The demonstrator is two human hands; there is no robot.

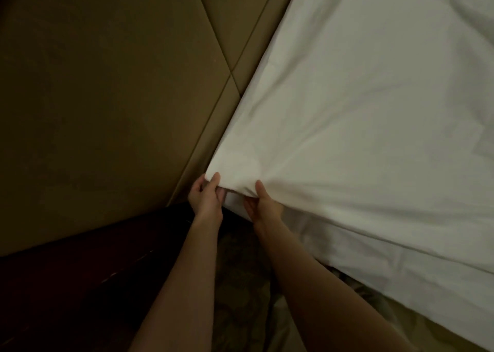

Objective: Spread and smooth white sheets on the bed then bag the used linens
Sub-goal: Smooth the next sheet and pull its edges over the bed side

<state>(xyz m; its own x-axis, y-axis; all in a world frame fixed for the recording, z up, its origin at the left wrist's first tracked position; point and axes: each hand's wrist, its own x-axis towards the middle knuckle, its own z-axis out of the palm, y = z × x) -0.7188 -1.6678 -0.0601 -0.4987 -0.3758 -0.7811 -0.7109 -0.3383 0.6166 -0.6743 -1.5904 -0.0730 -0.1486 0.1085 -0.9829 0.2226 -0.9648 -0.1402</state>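
Observation:
A white sheet (361,111) covers the bed, which fills the right side of the head view. Creases fan out across the sheet from its near corner. My left hand (207,197) pinches that corner, thumb on top and fingers underneath. Just to its right, my right hand (263,204) grips the sheet's edge with the thumb on top. Both hands hold the fabric at the corner of the mattress (401,266), whose white side shows below the sheet.
A padded tan headboard (107,84) with diagonal seams stands directly against the bed on the left. A dark wooden nightstand (80,284) sits below it. Patterned carpet (240,284) shows between my forearms, in the narrow gap beside the bed.

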